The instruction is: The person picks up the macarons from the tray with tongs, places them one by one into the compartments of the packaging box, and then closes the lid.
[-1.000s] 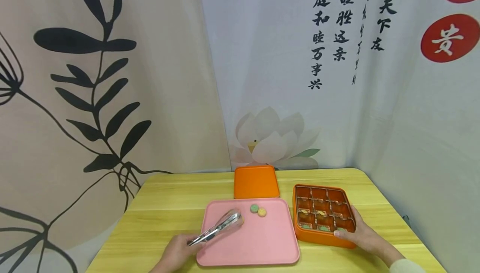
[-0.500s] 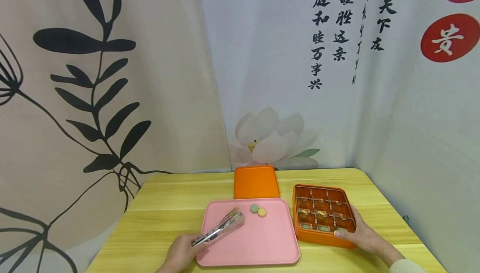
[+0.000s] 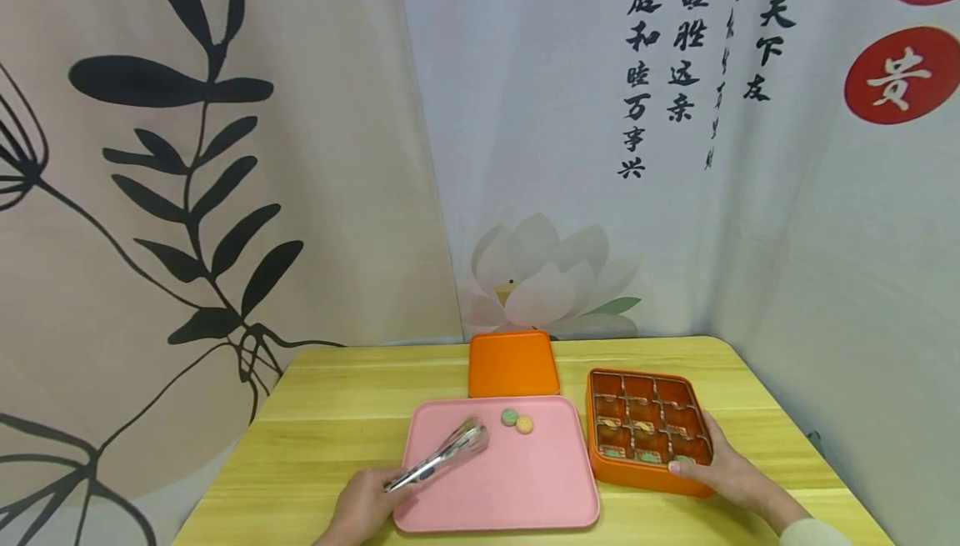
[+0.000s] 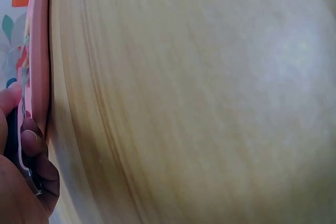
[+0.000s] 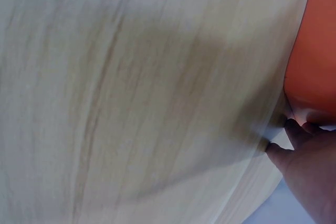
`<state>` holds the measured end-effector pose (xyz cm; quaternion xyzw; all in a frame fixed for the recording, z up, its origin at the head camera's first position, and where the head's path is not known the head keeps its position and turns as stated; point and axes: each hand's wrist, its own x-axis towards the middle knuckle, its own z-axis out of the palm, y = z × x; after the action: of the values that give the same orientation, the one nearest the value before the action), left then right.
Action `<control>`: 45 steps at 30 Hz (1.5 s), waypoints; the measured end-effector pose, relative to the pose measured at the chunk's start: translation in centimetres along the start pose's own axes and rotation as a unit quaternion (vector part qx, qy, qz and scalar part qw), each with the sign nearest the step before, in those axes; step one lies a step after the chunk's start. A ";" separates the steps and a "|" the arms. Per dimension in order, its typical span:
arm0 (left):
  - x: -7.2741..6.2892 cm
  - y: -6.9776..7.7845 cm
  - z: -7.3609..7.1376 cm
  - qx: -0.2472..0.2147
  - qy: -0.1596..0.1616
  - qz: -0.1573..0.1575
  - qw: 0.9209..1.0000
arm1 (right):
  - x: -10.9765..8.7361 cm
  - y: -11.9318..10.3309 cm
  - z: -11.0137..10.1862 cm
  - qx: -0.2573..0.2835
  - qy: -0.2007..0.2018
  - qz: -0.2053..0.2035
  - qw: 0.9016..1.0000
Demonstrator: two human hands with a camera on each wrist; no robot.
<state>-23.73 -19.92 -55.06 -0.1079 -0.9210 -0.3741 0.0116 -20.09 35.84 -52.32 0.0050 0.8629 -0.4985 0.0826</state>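
My left hand (image 3: 365, 503) grips metal tongs (image 3: 431, 464) by the handle end at the near left corner of the pink tray (image 3: 525, 492). The heads of the tongs lie over the tray's left half, slightly spread. At the tray's far side sit a small round green piece (image 3: 509, 418) and a yellow one (image 3: 524, 425), side by side. On the right, my right hand (image 3: 723, 471) holds the near right corner of an orange box (image 3: 637, 471), thumb on its rim. Clear dividers split the box into compartments; several hold yellow or green pieces. The right wrist view shows fingers (image 5: 296, 135) against the box's side.
A flat orange square lid (image 3: 513, 365) lies behind the tray, close to its far edge. All of it rests on a light wooden table (image 3: 337, 413). Behind the table hangs a printed curtain (image 3: 337, 154) with leaves, a flower and writing.
My left hand has shifted slightly right, and the tongs have turned so that both heads show apart. The right hand and the box stay where they were.
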 end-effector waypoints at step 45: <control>4.0 7.8 4.1 -0.133 -0.023 0.064 0.989 | 0.1 0.3 0.0 -0.005 0.004 0.007 1.000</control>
<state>-25.79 -10.89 -52.27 -0.1753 -0.8544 -0.4892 0.0000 -20.15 36.01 -52.56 0.0124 0.8654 -0.4939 0.0829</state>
